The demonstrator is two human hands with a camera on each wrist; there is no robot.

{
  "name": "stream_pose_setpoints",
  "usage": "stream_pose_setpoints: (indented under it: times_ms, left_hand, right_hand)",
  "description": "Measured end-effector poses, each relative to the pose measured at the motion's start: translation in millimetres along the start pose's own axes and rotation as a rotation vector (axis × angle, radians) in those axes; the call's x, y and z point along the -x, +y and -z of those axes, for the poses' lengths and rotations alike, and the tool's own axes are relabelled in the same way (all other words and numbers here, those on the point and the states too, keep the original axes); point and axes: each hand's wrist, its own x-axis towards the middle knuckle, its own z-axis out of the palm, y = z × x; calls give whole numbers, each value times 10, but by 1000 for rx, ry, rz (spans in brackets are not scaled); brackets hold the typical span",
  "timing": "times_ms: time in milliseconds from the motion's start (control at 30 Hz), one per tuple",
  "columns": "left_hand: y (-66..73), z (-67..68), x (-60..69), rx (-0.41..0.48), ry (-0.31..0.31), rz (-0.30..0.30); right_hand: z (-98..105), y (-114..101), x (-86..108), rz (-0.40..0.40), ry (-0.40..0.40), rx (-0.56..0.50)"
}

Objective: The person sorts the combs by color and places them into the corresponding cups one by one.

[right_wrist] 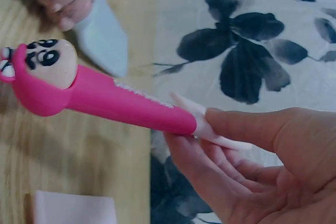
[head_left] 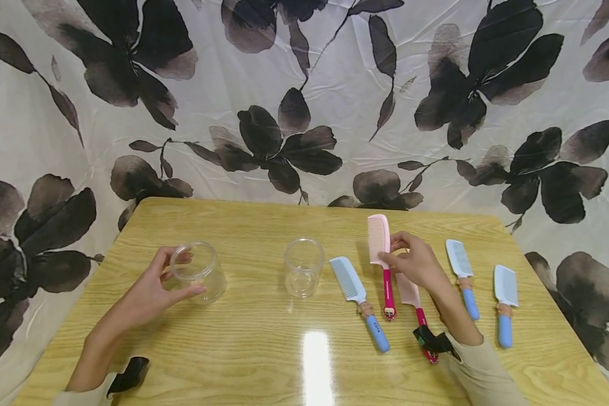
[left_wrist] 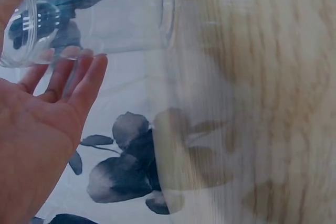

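Observation:
My left hand (head_left: 144, 296) holds a clear round cup (head_left: 214, 282) at the left of the table, thumb on the near side and fingers on the far side. In the left wrist view, fingertips touch the transparent wall of that cup (left_wrist: 121, 24). My right hand (head_left: 417, 262) pinches a pink comb (head_left: 378, 239) near where its teeth meet the hot-pink handle. That handle (right_wrist: 131, 100) ends in a cartoon-face figure, seen in the right wrist view. The comb is raised over the table, teeth end pointing away. Beneath my right wrist lies another pink comb (head_left: 409, 292), partly hidden.
A second clear cup (head_left: 304, 268) stands mid-table. A light-blue comb (head_left: 349, 280) lies between it and my right hand. Two more blue combs, one farther (head_left: 459, 259) and one nearer (head_left: 506, 286), lie at the right. Floral cloth (head_left: 355, 107) hangs behind the wooden table (head_left: 233, 349).

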Motion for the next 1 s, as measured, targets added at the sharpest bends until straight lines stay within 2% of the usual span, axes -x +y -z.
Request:
stream_pose_setpoints:
  times_ms: [133, 367, 767, 1000]
  left_hand:
    - [-9, -5, 10, 8, -3, 1]
    - [17, 17, 13, 19, -31, 9]
    - [38, 60, -23, 63, -74, 0]
    - [40, 57, -18, 80, -75, 7]
  right_hand:
    - [30, -51, 65, 16, 35, -107]
    - [45, -165, 186, 52, 58, -187]
    - [-48, -470, 353, 141, 9, -354]
    - [-152, -600, 415, 197, -11, -383]
